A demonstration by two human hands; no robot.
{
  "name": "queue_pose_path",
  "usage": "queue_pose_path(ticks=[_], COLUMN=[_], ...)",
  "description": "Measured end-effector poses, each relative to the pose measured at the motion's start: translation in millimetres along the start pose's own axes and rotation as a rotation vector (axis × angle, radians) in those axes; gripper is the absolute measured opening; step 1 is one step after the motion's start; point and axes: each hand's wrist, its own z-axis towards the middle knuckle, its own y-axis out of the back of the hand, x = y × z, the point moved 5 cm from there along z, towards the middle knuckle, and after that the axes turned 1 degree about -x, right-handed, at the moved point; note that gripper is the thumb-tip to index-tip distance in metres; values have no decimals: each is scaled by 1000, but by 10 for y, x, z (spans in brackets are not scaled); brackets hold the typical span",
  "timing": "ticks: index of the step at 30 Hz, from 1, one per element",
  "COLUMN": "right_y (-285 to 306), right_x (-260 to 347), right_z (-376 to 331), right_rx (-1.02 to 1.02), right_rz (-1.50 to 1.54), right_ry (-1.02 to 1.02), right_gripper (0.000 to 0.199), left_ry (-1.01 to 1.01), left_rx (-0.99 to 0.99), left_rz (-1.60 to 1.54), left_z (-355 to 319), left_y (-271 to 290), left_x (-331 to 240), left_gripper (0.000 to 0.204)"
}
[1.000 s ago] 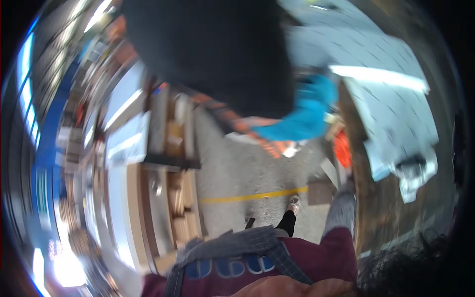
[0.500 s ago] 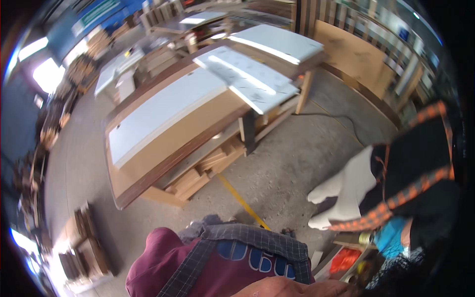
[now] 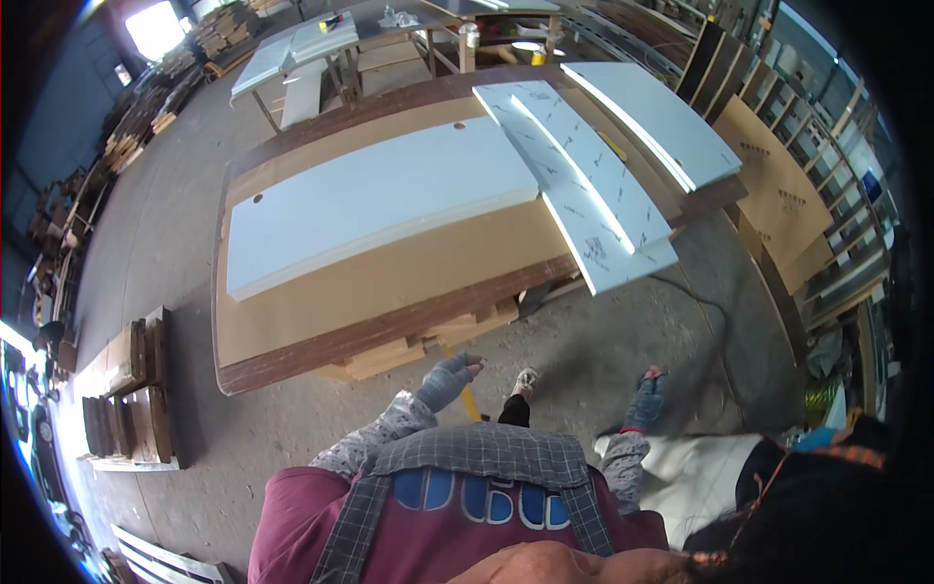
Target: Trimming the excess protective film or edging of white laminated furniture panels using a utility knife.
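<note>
Workbench (image 3: pixel 418 316) with a dark rim is seen beyond two gloved hands. A white panel (image 3: pixel 379 200) is laid lengthwise on brown cardboard (image 3: pixel 438 270), set in from the near edge, probably so its face is kept from scratches. Toward the right end, patterned panels (image 3: pixel 598 180) overhang the near edge, perhaps leaving a grip free. The left hand (image 3: pixel 449 382) is held just off that edge, fingers loosely spread, nothing seen in it; whether anything is pinched by the lowered right hand (image 3: pixel 644 401) cannot be told.
</note>
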Motion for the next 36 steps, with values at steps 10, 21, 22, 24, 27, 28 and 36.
queue_pose_path(ticks=[10, 21, 22, 24, 27, 28, 36], right_y=[-1876, -2174, -2120, -2090, -1972, -1934, -1640], right_x=[1007, 908, 931, 840, 581, 595, 1005], right_z=[2355, 2416, 2256, 1945, 1424, 1242, 960], right_rx=[300, 296, 325, 336, 381, 488, 623], right_rz=[-648, -1066, -1047, -1014, -940, -867, -424], right_ry=[600, 644, 597, 607, 792, 785, 407], right_gripper=[38, 59, 60, 62, 62, 61, 51], left_ry=[-85, -97, -66, -16, 245, 240, 5], left_rx=[-116, -23, -26, 4, -4, -11, 25], left_rz=[-322, -245, -206, -147, -820, -822, -445], left_z=[817, 1681, 1736, 1887, 2308, 2311, 2106], left_y=[-344, -769, -863, -953, -1033, -1006, -888], left_x=[-531, -1275, -1420, -1516, -1032, -1078, -1734], left_gripper=[30, 38, 42, 50, 49, 49, 33])
